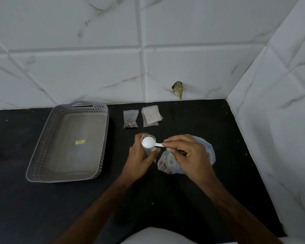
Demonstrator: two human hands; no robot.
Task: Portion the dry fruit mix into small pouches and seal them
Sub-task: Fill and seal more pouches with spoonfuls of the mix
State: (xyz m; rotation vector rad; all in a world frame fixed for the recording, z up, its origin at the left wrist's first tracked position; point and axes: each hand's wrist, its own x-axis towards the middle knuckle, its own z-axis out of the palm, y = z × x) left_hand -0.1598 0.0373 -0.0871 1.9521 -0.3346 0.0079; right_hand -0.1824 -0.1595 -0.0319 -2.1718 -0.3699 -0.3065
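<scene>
Left hand (140, 156) gripping small pouch (149, 148) upright, just right of grey basket (67, 143). Right hand (185, 152) pinching white spoon (149, 142) handle, tipping bowl over pouch mouth. Pouch looking thin, floppy, light, likely slippery; holding sides below rim is keeping mouth open. Mix bag (187, 161) lying under right hand.

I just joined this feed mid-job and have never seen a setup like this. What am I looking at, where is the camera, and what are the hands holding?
There is no robot: one camera on a person's head looks down at their bare hands over a black counter. The left hand grips a small clear pouch upright. The right hand pinches a white spoon, its bowl turned over at the pouch mouth. Under the right hand lies the big fruit mix bag. Behind are one filled pouch and a stack of empty pouches; a grey basket sits to the left.
</scene>
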